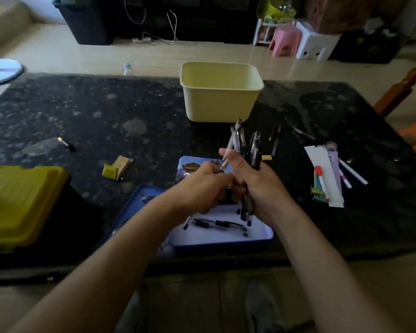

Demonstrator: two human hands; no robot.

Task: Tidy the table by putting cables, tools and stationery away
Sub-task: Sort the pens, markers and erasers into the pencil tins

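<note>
Hands both above the open blue tin (262, 234), near edge of the table (82, 111). Right hand (259, 188): fingers wrapped round an upright pen bundle (252, 150), thumb up along its front. Left hand (202, 188) touches the right at its 9 o'clock, fingers curled, pinching the low end of a white pen (229, 147) in the bundle; that grip is partly blurred. More pens (219, 224) lie flat in the tin. Lid (135, 207) just beside the tin at 9 o'clock. From the hands: yellow tub (220, 97) at 12 o'clock, loose pens (275, 139) at 1, markers and paper strips (327, 179) at 3, yellow toolbox (19, 203) at 9 by the table's left edge.
</note>
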